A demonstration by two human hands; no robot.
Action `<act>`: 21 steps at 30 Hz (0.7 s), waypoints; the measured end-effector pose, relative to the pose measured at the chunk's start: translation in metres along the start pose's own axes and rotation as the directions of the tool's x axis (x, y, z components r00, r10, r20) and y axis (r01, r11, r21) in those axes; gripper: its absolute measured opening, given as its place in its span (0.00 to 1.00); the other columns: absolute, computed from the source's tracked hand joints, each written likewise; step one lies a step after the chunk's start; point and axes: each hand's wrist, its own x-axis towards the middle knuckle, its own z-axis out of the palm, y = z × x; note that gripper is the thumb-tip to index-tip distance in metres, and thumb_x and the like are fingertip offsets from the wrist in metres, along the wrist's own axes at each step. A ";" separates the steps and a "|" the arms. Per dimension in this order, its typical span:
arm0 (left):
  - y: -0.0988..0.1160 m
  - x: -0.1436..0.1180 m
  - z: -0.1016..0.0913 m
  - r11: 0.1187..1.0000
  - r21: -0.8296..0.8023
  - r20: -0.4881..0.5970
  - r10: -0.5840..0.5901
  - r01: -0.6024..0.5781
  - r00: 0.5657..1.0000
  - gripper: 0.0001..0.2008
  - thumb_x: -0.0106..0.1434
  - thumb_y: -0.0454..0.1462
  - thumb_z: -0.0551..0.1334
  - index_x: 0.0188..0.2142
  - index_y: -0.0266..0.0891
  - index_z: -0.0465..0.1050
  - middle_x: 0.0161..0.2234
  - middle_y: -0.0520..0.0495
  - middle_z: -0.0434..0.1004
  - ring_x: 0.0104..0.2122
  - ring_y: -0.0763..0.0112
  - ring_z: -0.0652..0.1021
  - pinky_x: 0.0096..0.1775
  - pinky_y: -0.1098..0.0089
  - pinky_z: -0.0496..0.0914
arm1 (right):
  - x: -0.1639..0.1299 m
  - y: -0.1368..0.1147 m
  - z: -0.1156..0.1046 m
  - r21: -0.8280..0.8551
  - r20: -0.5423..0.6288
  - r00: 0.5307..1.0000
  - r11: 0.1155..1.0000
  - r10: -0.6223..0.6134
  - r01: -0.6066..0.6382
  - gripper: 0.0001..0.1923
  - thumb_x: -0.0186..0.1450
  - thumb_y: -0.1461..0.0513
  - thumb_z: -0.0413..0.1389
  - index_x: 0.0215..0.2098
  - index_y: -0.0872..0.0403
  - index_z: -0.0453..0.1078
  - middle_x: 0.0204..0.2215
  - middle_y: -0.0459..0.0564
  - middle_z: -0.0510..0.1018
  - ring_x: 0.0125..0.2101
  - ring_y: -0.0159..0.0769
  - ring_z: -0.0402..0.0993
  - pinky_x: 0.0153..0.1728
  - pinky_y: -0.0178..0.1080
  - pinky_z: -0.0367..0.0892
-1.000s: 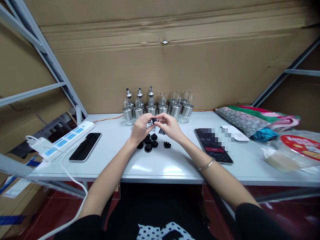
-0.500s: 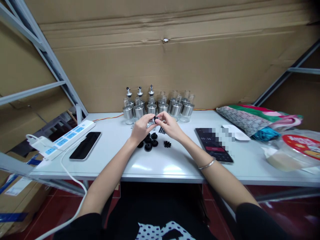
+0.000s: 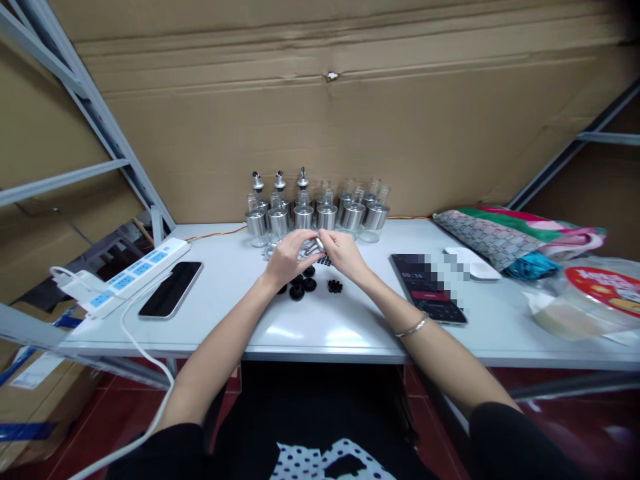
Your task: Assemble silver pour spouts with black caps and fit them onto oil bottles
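Shifted since the earlier frame, head view: small silvery fitting (image 3: 315, 246), pinched between left hand (image 3: 289, 259) and right hand (image 3: 344, 255), held over the worktop (image 3: 360, 320), toward its back edge. Probably light, stiff, slick; best gripped lightly by its sides.

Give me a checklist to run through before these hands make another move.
1. Silvery part held: ok; left hand and right hand grip it together.
2. Silvery part fully assembled: cannot tell; the hands hide much of it.
3. Black round pieces close by: ok; a loose cluster lies nearer the person than the hands.
4. Glass bottles upright: ok.
5. Pourers on every bottle: not ok; only three show.
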 end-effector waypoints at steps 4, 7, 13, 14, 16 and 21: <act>0.004 0.000 0.002 0.999 -0.039 -0.038 0.007 -0.009 0.999 0.17 0.59 0.39 0.65 0.45 0.38 0.65 0.38 0.44 0.75 0.40 0.67 0.77 0.42 0.68 0.72 | -0.003 -0.004 0.000 -0.012 -0.042 0.998 0.998 0.053 -0.054 0.26 0.63 0.47 0.41 0.15 0.54 0.58 0.12 0.44 0.61 0.19 0.30 0.59 0.23 0.34 0.49; 0.004 0.000 0.004 0.996 -0.092 -0.053 -0.026 0.021 0.998 0.15 0.59 0.39 0.64 0.43 0.38 0.66 0.37 0.45 0.76 0.39 0.69 0.77 0.41 0.69 0.72 | -0.004 -0.007 0.000 0.007 -0.041 0.997 0.998 0.060 -0.060 0.28 0.63 0.46 0.42 0.15 0.55 0.63 0.12 0.45 0.63 0.18 0.29 0.59 0.23 0.34 0.50; 0.007 0.005 0.002 0.927 -0.266 0.046 -0.261 0.264 0.964 0.15 0.57 0.43 0.65 0.39 0.37 0.68 0.33 0.48 0.76 0.31 0.73 0.77 0.35 0.73 0.71 | -0.006 -0.006 0.004 0.145 -0.106 0.992 0.988 0.068 -0.052 0.30 0.63 0.45 0.45 0.16 0.57 0.68 0.15 0.46 0.71 0.21 0.30 0.65 0.23 0.32 0.55; 0.008 0.006 0.001 0.904 -0.297 0.070 -0.300 0.307 0.951 0.15 0.56 0.44 0.66 0.38 0.36 0.68 0.32 0.48 0.76 0.30 0.74 0.76 0.34 0.74 0.70 | -0.006 -0.005 0.005 0.153 -0.119 0.991 0.987 0.067 -0.049 0.29 0.63 0.45 0.45 0.16 0.57 0.68 0.15 0.46 0.71 0.21 0.30 0.65 0.24 0.32 0.55; 0.008 0.009 -0.003 0.859 -0.339 0.131 -0.359 0.382 0.924 0.17 0.55 0.45 0.66 0.37 0.36 0.68 0.30 0.50 0.75 0.28 0.75 0.75 0.30 0.76 0.68 | -0.007 -0.005 0.006 0.152 -0.141 0.989 0.988 0.053 -0.031 0.29 0.63 0.45 0.46 0.16 0.56 0.66 0.15 0.45 0.69 0.20 0.29 0.63 0.24 0.32 0.55; 0.003 0.016 -0.017 0.766 -0.392 0.261 -0.438 0.509 0.860 0.19 0.51 0.46 0.68 0.36 0.35 0.68 0.28 0.51 0.74 0.26 0.76 0.73 0.27 0.77 0.65 | -0.006 -0.007 0.009 0.125 -0.193 0.981 0.991 -0.029 0.054 0.25 0.63 0.47 0.46 0.17 0.55 0.61 0.14 0.42 0.61 0.19 0.27 0.56 0.23 0.33 0.52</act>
